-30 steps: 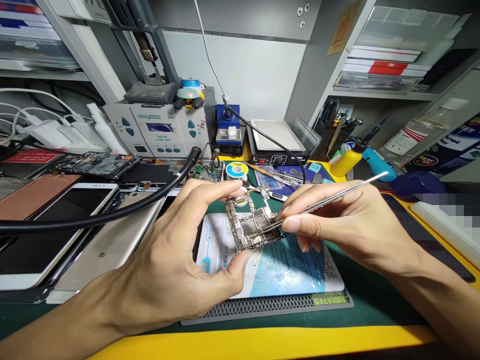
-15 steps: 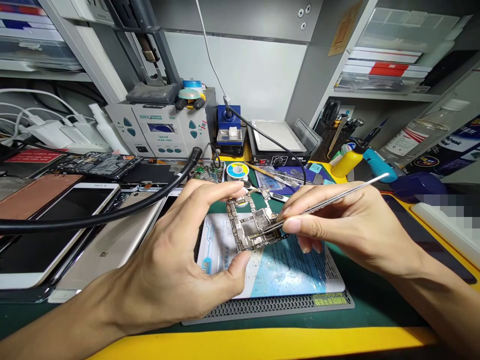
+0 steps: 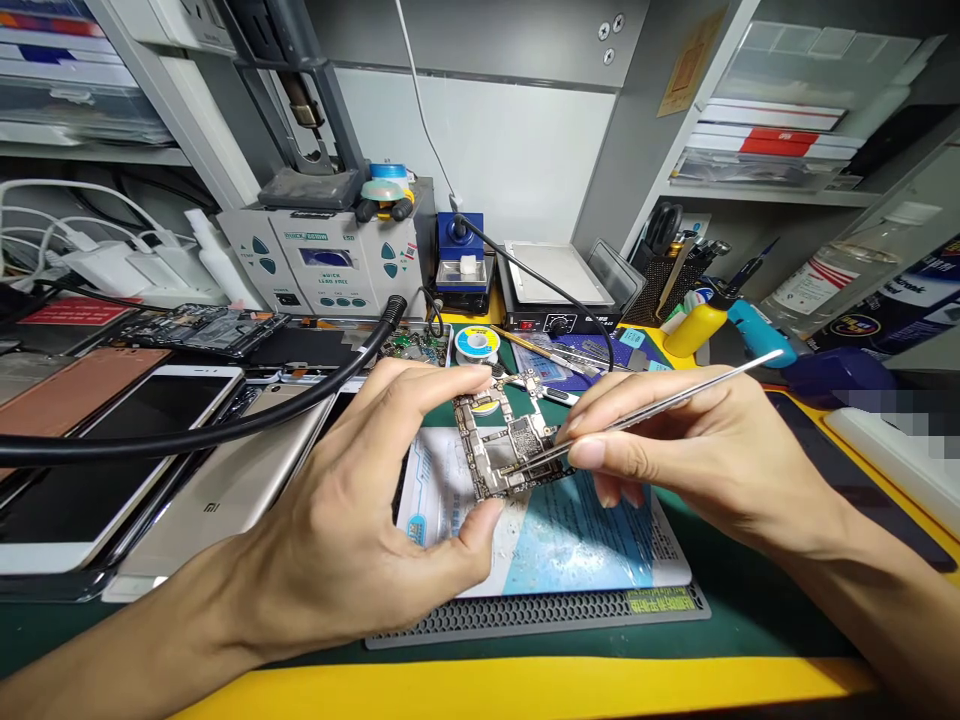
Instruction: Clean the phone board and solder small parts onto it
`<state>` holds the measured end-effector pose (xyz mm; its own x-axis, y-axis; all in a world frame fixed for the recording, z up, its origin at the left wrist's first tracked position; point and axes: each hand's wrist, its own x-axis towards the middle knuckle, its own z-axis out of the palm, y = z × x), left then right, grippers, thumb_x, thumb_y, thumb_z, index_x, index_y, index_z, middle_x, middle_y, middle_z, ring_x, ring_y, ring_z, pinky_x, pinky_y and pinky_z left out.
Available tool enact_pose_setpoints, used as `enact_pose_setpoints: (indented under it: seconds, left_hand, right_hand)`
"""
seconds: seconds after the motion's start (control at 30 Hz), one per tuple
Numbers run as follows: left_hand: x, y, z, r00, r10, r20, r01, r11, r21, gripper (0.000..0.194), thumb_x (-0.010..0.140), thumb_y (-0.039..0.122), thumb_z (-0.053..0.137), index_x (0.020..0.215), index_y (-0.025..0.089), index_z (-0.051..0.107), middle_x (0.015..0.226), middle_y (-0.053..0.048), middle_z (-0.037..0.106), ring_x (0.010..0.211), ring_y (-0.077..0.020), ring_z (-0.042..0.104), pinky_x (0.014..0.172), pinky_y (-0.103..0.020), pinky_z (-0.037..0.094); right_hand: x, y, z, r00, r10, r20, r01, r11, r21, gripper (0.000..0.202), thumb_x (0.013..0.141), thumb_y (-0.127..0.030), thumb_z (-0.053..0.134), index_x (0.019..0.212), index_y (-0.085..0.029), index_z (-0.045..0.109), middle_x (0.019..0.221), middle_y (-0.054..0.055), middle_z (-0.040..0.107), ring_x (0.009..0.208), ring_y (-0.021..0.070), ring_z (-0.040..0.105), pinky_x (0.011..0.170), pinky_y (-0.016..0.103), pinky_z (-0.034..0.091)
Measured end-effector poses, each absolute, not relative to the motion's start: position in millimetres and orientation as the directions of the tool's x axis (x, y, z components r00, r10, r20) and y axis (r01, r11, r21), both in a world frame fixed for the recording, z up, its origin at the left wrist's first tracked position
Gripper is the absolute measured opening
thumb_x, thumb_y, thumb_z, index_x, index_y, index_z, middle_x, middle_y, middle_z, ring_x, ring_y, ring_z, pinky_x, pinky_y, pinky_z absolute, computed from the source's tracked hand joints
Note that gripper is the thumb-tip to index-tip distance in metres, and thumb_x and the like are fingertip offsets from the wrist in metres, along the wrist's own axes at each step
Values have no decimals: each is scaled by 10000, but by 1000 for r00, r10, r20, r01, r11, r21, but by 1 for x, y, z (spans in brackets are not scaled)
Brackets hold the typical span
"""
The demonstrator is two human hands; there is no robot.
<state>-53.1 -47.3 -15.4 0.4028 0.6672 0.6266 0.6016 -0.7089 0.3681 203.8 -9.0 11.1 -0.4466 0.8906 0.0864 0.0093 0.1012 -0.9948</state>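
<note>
Between the thumb and fingers of my left hand (image 3: 367, 490) is a phone circuit board (image 3: 466, 440), gripped by its edges and tilted toward me. It is held up above a white and blue printed pad (image 3: 592, 540). My right hand (image 3: 675, 440) pinches a pair of metal tweezers (image 3: 682, 397) like a pen. Their tips reach the lower middle of the board's face; whether they touch it or pinch a part is too small to tell. A grey honeycomb-patterned mat (image 3: 525, 618) lies under the pad.
A black hose (image 3: 300, 430) arches over several phones (image 3: 135, 450) on the left. At the back stand a hot air station (image 3: 330, 265), a solder spool (image 3: 477, 343) and a small heating plate (image 3: 559, 275). A yellow bottle (image 3: 694, 325) and a clear bottle (image 3: 840, 270) are at the right.
The whole view has shifted very slightly. Both hands, the board and the tweezers keep nearly the same pose.
</note>
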Motion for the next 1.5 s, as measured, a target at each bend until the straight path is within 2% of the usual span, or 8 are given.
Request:
enact_pose_setpoints:
  seconds: [0.37,0.6,0.77,0.93,1.23,1.33,1.43,1.5]
  left_hand:
    - [-54,-47,-16,394,656,644,597,-715,363,721,823,168,763,1482,243,479,1320,-95,661,1239,-309,630,1085,-526,562]
    - [-53,-46,-16,408,631,660,590,-734,336,712,819,163,765,1473,212,488,1302,-106,661,1225,-303,632,1075,-518,575]
    - [-53,-46,-16,404,653,640,603,-717,350,701,839,174,740,1483,248,474,1314,-104,653,1235,-321,622,1093,-541,557]
    - [-54,-46,-16,409,626,663,596,-734,326,735,799,158,781,1471,192,485,1306,-119,663,1236,-313,635,1093,-501,555]
    - [-52,-47,-14,421,638,645,599,-729,331,664,851,176,742,1467,153,496,1315,-126,651,1246,-262,618,1096,-423,527]
    - [-52,-46,-14,418,634,650,590,-734,337,650,850,163,738,1456,128,503,1308,-132,644,1245,-252,612,1099,-409,519]
    - [-53,-46,-15,416,628,657,587,-738,333,655,847,157,738,1456,126,498,1311,-132,637,1252,-250,607,1104,-402,513]
    - [-53,-45,-16,411,628,661,587,-737,335,654,848,159,738,1457,131,499,1311,-127,636,1248,-248,609,1101,-394,512]
  right_hand:
    - [205,-10,12,-447,888,103,8,119,-993,130,734,-219,980,817,-239,882,810,27,786,536,123,685,496,213,569]
    - [206,-12,11,-446,889,99,4,112,-994,137,726,-215,987,808,-247,882,804,24,784,527,117,678,484,207,562]
    - [206,-11,11,-449,889,90,5,103,-995,130,732,-221,985,808,-251,884,795,17,784,525,107,678,490,192,565]
    - [205,-10,12,-446,891,89,0,100,-995,131,729,-230,985,809,-248,883,780,18,779,523,111,680,488,189,572]
    - [204,-9,14,-438,894,91,-34,85,-996,165,686,-225,1007,790,-218,880,806,50,787,509,130,692,479,211,588]
    - [206,-9,10,-449,889,95,-42,85,-995,141,733,-224,980,830,-212,878,817,55,794,529,143,702,501,234,597]
    - [207,-9,7,-428,899,94,-58,76,-995,115,798,-238,937,872,-198,859,692,27,756,523,152,695,501,239,581]
    - [208,-8,6,-381,920,89,-88,60,-994,127,810,-236,926,818,-190,808,600,-5,702,489,141,663,473,220,547]
